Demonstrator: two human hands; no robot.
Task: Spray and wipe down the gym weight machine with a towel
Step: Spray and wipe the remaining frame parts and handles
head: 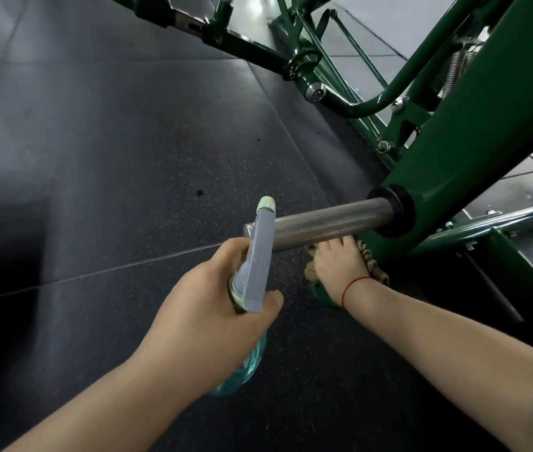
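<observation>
Over the dark rubber floor (pixel 95 158), your left hand (pixel 206 308) is curled tight round the spray bottle (pixel 257 265), nozzle aimed far at the knurled bar (pixel 330 228), likely ready to wet it. Your right hand (pixel 336 265), fingers flat, presses the towel (pixel 378 275) against the green frame (pixel 474 132) just below that bar.

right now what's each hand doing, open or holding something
Left hand: closed around the spray bottle.
Right hand: open, pressing flat on the towel against the green frame.
</observation>
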